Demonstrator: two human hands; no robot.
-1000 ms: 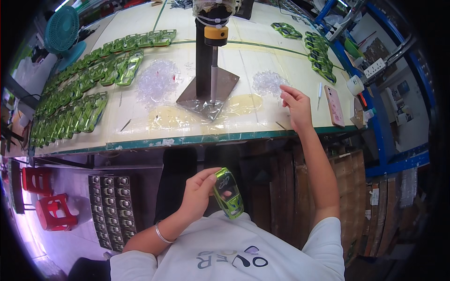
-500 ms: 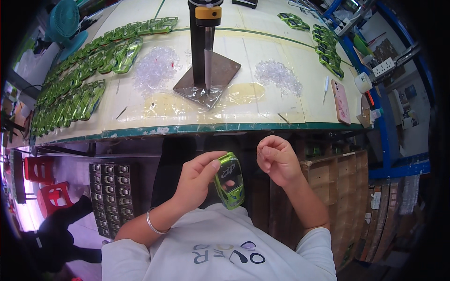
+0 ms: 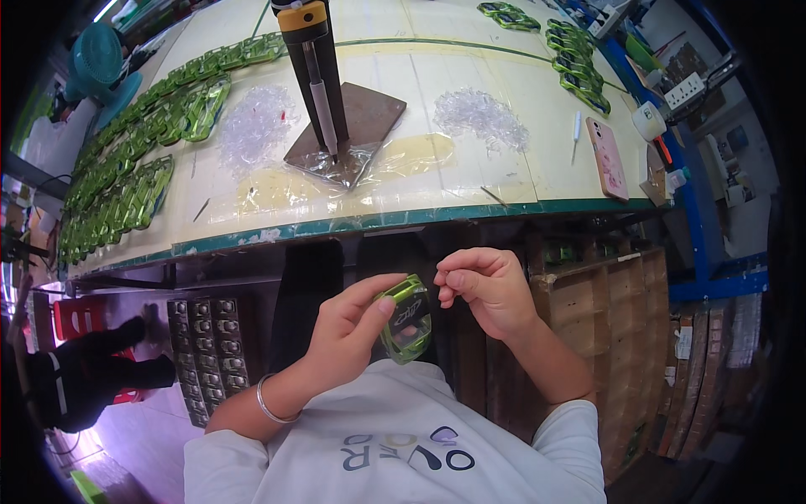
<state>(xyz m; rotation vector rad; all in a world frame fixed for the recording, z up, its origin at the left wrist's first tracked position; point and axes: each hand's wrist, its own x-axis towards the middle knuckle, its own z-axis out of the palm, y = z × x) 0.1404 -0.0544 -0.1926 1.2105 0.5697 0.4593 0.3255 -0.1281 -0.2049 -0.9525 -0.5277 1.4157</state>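
My left hand (image 3: 342, 338) is closed on the edge of a glossy green plastic shell (image 3: 409, 329), shaped like a toy car body, with a dark printed panel. The shell is held tilted above my lap, thumb on its near face. Just right of it, apart from the shell, my right hand (image 3: 494, 294) makes a pinch; whatever lies between its fingertips is too small to name. On the bench ahead are two heaps of small clear plastic pieces, a left heap (image 3: 254, 126) and a right heap (image 3: 481, 119).
A black post-mounted tool (image 3: 316, 84) stands on a brown plate between the heaps. Rows of green shells (image 3: 126, 197) cover the bench's left. A pink phone (image 3: 606, 158) and white-handled tool (image 3: 577, 137) lie right. Below are a cardboard box (image 3: 600, 323) and dark trays (image 3: 208, 353).
My right hand has come left, closer to the shell, still pinching. The shell has turned slightly in my left hand. A dark-clothed person at far left has shifted, and the view has swung slightly.
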